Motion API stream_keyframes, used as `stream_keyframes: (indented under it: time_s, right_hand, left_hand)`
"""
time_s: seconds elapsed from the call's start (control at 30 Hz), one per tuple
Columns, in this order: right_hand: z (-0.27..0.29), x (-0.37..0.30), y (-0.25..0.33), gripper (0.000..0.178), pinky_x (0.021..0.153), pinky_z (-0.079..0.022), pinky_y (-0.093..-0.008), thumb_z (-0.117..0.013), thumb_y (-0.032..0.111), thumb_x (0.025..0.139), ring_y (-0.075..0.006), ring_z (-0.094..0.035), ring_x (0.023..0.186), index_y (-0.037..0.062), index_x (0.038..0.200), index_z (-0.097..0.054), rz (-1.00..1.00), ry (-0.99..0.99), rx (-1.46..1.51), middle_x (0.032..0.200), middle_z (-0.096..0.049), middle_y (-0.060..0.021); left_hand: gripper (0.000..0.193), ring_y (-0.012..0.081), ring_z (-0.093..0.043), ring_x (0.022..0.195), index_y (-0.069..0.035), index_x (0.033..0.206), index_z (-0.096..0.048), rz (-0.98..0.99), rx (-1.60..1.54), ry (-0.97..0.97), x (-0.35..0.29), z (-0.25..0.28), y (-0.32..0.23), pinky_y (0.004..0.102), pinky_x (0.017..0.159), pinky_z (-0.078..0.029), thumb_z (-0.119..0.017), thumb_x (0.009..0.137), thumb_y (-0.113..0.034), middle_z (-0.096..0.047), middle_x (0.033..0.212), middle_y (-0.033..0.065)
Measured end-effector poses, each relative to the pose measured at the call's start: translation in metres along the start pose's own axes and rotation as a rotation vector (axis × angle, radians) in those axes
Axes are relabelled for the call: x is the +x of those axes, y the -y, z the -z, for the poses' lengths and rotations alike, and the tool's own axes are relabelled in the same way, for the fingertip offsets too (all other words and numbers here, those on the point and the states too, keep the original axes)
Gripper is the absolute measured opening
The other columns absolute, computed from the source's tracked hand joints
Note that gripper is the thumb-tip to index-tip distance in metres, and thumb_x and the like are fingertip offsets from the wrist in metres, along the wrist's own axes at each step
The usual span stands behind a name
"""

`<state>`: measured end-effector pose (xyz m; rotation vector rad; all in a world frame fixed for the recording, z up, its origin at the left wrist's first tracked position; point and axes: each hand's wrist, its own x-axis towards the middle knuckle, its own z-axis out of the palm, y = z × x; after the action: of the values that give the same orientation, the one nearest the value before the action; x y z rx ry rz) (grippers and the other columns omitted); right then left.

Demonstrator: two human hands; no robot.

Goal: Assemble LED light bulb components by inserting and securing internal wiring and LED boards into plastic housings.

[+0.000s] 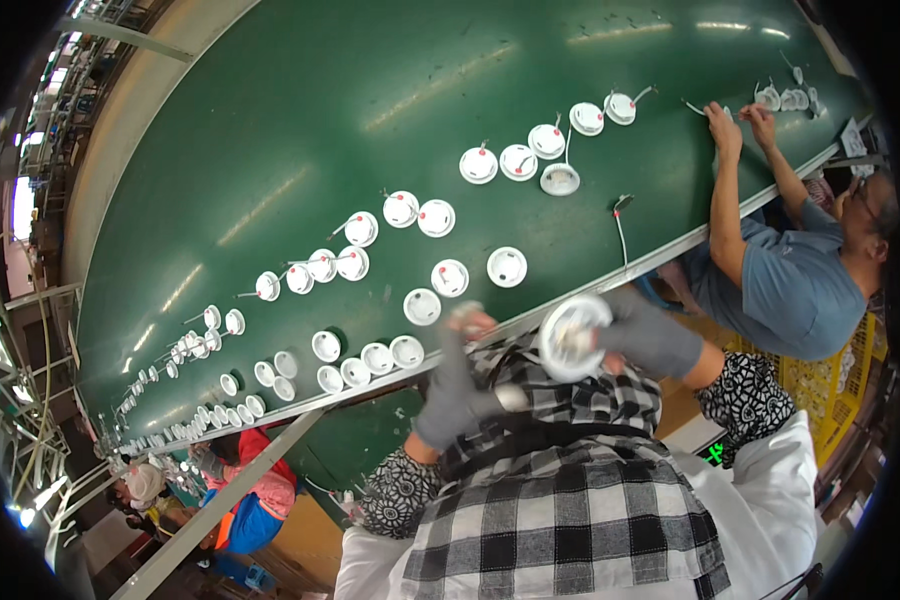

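Note:
In my right hand [612, 358] is a round white lamp housing [560, 355], held above my lap just off the table's edge. It is smeared by motion, so its inner parts do not show clearly. My left hand [472, 322] is over the table's near edge, close to a white round lamp housing [422, 307] lying on the green top; its fingers are too blurred to read. Another white lamp housing [507, 266] lies flat beyond my hands. A small pale blurred thing [511, 399] shows beside my left forearm; I cannot make out its kind.
On the long green table [370, 140], several white lamp housings with wires [400, 209] run in rows to the far left. A loose wire with a dark end [623, 205] lies ahead right. A co-worker [790, 260] handles wired parts at right. A metal rail [500, 332] edges the table.

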<state>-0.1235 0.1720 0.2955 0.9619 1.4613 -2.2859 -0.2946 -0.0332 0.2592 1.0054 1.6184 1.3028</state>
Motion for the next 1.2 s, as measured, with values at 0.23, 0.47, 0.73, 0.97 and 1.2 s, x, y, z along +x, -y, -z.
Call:
stream_keyframes:
  time_s: [0.23,0.47,0.73,0.97,1.2]
  right_hand:
    - [0.120,0.114,-0.092,0.031,0.063,-0.050,-0.0352,-0.066,0.015,0.073,-0.0203,-0.063,0.063,0.0099,0.103,-0.065,0.489,-0.689,-1.016,0.068,-0.059,-0.0118]
    - [0.120,0.127,-0.058,0.021,0.045,-0.041,-0.0228,-0.061,0.010,0.083,-0.0059,-0.051,0.048,-0.0011,0.100,-0.063,0.166,-0.359,0.091,0.068,-0.060,-0.0010]
    - [0.118,0.098,-0.041,0.018,0.045,-0.037,-0.0223,-0.062,0.015,0.088,-0.0076,-0.049,0.049,-0.0010,0.097,-0.063,0.052,-0.212,0.562,0.069,-0.058,-0.0026]
    - [0.092,0.106,-0.071,0.033,0.058,-0.045,-0.0363,-0.067,0.012,0.073,-0.0227,-0.058,0.064,0.0176,0.105,-0.064,0.506,-0.492,-0.959,0.078,-0.061,-0.0047]
    - [0.132,0.191,-0.117,0.039,0.071,-0.043,-0.0364,-0.064,0.012,0.073,-0.0234,-0.055,0.085,0.0161,0.112,-0.059,0.892,-0.505,-1.674,0.089,-0.055,-0.0035]
  left_hand:
    - [0.072,0.0296,-0.052,0.100,-0.003,0.129,-0.041,0.282,0.467,-0.181,0.043,-0.021,0.100,0.0418,0.089,-0.041,-0.078,0.071,-0.025,-0.051,0.109,0.0131]
    - [0.086,0.0394,-0.043,0.118,-0.008,0.137,-0.036,0.225,0.772,-0.180,0.106,-0.077,0.128,0.0494,0.099,-0.034,-0.078,0.067,-0.034,-0.041,0.131,0.0183]
    - [0.072,0.0344,-0.043,0.117,-0.012,0.135,-0.042,0.241,0.985,-0.166,0.119,-0.098,0.149,0.0470,0.097,-0.034,-0.074,0.072,-0.026,-0.044,0.129,0.0126]
    - [0.049,0.0341,-0.043,0.118,-0.012,0.129,-0.049,0.172,1.027,-0.140,0.086,-0.094,0.186,0.0470,0.099,-0.033,-0.062,0.084,-0.026,-0.047,0.125,0.0122]
    - [0.049,0.0334,-0.044,0.118,-0.008,0.129,-0.049,0.072,0.948,-0.283,0.051,-0.065,0.192,0.0457,0.097,-0.035,-0.060,0.086,-0.029,-0.046,0.127,0.0130]
